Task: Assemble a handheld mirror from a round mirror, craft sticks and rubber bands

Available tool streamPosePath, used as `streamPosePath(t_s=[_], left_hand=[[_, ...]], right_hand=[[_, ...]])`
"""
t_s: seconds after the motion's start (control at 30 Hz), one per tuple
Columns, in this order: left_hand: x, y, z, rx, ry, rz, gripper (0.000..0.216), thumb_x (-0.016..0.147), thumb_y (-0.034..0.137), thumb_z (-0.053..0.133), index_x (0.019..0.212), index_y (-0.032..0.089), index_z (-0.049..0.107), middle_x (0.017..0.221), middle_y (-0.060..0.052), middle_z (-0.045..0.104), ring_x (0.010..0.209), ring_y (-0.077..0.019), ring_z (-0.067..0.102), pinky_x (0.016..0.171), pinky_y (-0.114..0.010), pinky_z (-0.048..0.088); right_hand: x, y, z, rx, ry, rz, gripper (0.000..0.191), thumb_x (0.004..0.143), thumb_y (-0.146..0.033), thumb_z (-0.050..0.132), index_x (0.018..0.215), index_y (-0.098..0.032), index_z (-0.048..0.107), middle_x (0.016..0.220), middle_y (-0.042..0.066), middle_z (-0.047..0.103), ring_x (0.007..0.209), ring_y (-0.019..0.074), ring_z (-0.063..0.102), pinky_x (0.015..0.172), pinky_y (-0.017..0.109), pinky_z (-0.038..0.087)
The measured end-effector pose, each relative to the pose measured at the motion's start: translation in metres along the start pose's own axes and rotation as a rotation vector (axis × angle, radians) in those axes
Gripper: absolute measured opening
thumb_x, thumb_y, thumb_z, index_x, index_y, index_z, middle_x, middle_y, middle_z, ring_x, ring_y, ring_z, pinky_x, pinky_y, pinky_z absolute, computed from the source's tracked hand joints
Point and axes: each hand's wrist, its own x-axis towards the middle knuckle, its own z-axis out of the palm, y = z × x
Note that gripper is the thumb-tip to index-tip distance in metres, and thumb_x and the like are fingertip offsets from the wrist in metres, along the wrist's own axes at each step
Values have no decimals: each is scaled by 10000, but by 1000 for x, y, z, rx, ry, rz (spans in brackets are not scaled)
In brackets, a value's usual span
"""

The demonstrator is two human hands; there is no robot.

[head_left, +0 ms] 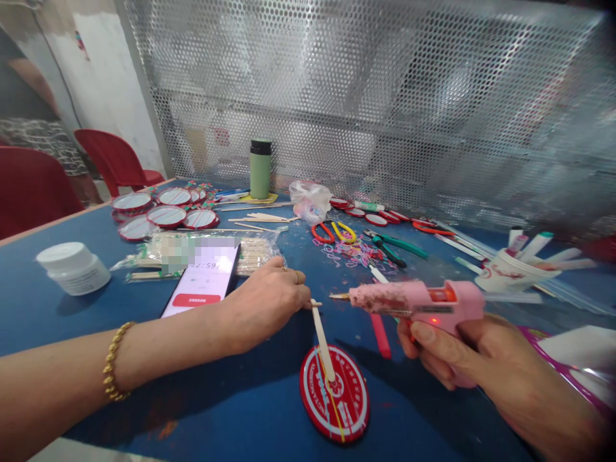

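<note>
My left hand [269, 298] pinches the top end of a wooden stick [322, 343] that lies slanted across a round red badge [335, 401] on the blue table [231, 404]. My right hand [481, 366] is wrapped around the grip of a pink glue gun [423, 300]. The gun's nozzle points left, a short way from the stick's upper end and apart from it. A yellow rubber band runs across the badge. A gold bracelet sits on my left wrist.
A phone [205, 280] leans on a bag of wooden sticks [202, 250]. Round red badges [166, 215] lie at back left, with a white jar [74, 267], green bottle [260, 169], scissors [334, 231], pliers [394, 245], rubber bands and a cup of markers [514, 269]. Red chairs stand left.
</note>
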Motion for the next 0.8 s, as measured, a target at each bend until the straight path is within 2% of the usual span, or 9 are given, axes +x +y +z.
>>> streamPosePath(t_s=[0.2,0.3,0.4,0.6,0.7,0.8], left_hand=[[-1,1,-8,-16,-7,-33,296,984,291,450,907,166,706,833,-49,694,784,-174,618,764,-332,349],[-4,-4,-15,-39,113,-86,268,983,225,433,984,165,694,907,-53,707,835,-175,628,794,-330,369],[-6,-7,-18,-88,210,-127,237,974,232,456,986,182,688,950,-38,708,862,-174,624,804,-327,381],[-6,0,-7,-184,96,-77,273,977,190,427,1016,206,696,949,-33,695,878,-162,625,827,-331,378],[-6,3,-4,-193,79,-74,263,967,195,453,1061,224,696,951,-37,681,883,-164,619,833,-338,367],[-7,5,-5,-199,63,-66,260,961,195,464,1079,232,693,953,-36,673,884,-163,613,824,-337,359]], right_hand=[[1,5,-1,53,-29,-1,553,797,-686,573,583,-183,654,449,5,518,408,118,455,406,224,367],[0,3,-1,40,-18,-21,560,805,-679,569,558,-181,635,444,5,512,408,117,451,406,224,361],[-1,1,-2,10,-6,-40,558,809,-679,561,576,-180,650,447,7,517,413,123,462,404,226,358],[-1,5,-6,2,-56,-22,542,828,-660,557,612,-174,662,491,15,542,456,140,495,445,243,393],[-2,7,-6,-4,-61,-20,552,839,-652,549,574,-175,633,525,27,570,482,142,510,463,244,398],[-3,7,-5,2,-34,-22,552,832,-656,553,572,-177,635,486,10,531,461,133,486,449,235,376]])
